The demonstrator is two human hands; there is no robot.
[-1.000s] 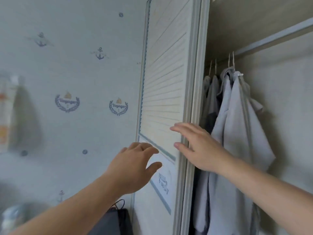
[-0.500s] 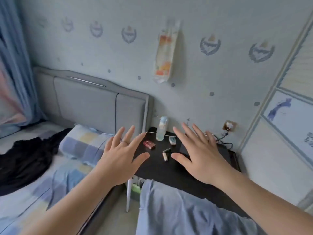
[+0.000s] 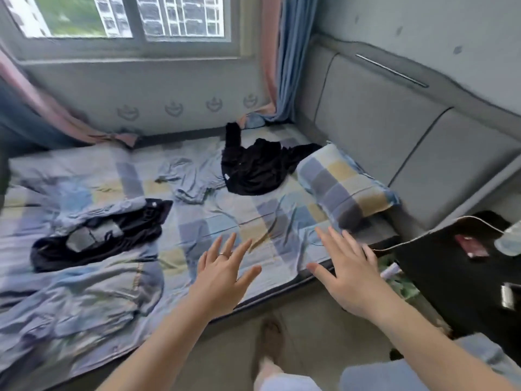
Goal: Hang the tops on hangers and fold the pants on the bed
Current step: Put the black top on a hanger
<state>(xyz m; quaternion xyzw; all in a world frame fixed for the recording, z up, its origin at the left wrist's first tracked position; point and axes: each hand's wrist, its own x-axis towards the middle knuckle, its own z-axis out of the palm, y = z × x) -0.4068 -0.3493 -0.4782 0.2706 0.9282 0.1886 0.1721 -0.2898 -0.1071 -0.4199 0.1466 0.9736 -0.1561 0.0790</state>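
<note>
Across the checked bed lie a crumpled pale blue garment at the near left, a black garment just behind it, and a black top beside the pillow. The left hand and right hand hover over the near edge, fingers spread, holding nothing.

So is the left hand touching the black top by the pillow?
Apart. The head view shows the left hand open, with a wide stretch of checked sheet between it and the black top.

Daylit window, blue curtain, grey padded headboard.
</note>
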